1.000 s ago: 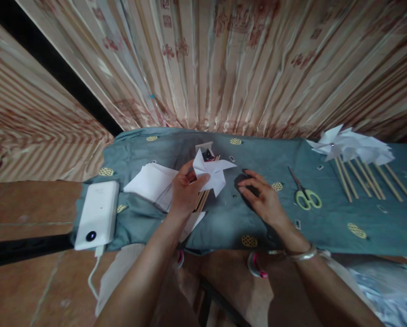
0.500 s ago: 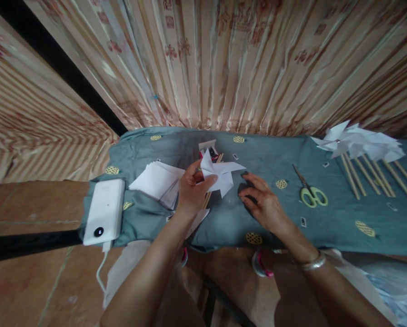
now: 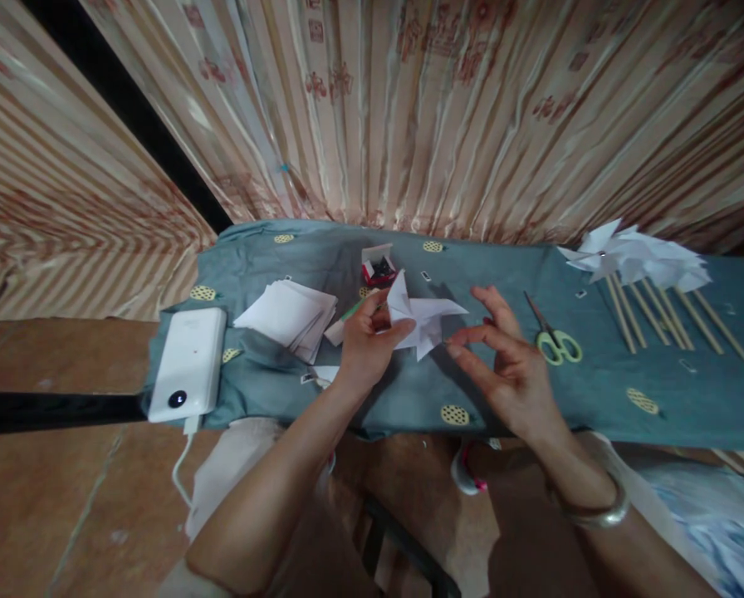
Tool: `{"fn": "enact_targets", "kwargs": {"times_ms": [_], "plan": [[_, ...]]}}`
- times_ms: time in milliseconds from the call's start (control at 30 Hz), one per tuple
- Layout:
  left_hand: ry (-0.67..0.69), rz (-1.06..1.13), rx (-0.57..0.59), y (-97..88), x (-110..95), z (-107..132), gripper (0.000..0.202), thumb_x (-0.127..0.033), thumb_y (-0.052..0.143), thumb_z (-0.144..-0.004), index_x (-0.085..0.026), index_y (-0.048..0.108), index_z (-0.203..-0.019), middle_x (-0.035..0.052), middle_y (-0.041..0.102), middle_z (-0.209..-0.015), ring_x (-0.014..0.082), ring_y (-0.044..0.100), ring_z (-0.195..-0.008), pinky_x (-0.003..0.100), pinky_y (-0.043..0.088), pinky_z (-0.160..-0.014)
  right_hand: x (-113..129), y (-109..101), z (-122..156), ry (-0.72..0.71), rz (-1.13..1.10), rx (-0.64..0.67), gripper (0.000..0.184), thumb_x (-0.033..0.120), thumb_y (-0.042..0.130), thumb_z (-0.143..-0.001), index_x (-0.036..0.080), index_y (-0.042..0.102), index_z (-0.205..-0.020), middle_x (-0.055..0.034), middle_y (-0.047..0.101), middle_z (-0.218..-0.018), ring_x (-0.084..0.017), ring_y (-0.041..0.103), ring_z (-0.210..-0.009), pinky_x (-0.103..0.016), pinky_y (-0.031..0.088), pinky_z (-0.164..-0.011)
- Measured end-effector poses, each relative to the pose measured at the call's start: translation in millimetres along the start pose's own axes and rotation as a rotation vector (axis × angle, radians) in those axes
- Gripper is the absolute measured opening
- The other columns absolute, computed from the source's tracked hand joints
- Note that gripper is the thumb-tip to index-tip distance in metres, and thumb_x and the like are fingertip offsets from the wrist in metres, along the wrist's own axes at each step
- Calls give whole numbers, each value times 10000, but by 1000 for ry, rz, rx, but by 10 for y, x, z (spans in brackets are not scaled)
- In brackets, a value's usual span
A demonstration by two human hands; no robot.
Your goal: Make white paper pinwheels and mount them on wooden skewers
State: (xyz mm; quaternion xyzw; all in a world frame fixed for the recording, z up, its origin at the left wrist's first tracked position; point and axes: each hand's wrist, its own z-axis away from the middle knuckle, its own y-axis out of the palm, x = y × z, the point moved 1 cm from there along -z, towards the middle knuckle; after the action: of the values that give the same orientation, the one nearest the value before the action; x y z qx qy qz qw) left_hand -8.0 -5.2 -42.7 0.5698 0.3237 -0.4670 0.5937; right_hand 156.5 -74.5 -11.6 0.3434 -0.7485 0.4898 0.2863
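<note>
My left hand (image 3: 367,345) pinches a white paper pinwheel (image 3: 427,322) between thumb and fingers, above the cloth-covered table. Just right of its blades is my right hand (image 3: 514,378), thumb and index fingertips together and the other fingers raised. A tiny dark spot shows at those fingertips, too small to name. Behind the pinwheel stands a small red-and-white open box (image 3: 378,267) with little dark pieces inside. A stack of white paper sheets (image 3: 278,314) lies left of my left hand. Partly hidden by that hand is a pale, green-edged item (image 3: 340,328).
Green-handled scissors (image 3: 557,345) lie right of my right hand. Farther right, several white pinwheels on wooden sticks (image 3: 643,256) lie in a row. A white power bank (image 3: 188,361) with a cable sits at the table's left end. A curtain (image 3: 384,116) hangs behind.
My left hand and the pinwheel have moved slightly right. My right hand's thumb and index fingertips have come together near the blades. The wooden sticks formerly visible beneath the pinwheel no longer show.
</note>
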Motion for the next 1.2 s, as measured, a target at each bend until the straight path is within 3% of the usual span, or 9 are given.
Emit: {"fn": "enact_targets", "kwargs": {"times_ms": [400,1200], "plan": [[31,-132,81,77,2,200,524,-226,820,-609,-165,657,-1104,10,753,-782,167,683,-687,270,549,-667,-31,78,66,31,-31,23,64,297,669,-839,256,716,-826,-5,426,-1523,-288,258,-1474,-561,221,-1185],[44,-139,102,73,-2,247,532,-241,813,-636,-160,658,-1139,28,768,-833,197,707,-759,287,565,-711,-19,98,47,84,-125,46,65,312,680,-831,255,705,-811,-10,465,-1489,-279,310,-1452,-555,199,-1193]]}}
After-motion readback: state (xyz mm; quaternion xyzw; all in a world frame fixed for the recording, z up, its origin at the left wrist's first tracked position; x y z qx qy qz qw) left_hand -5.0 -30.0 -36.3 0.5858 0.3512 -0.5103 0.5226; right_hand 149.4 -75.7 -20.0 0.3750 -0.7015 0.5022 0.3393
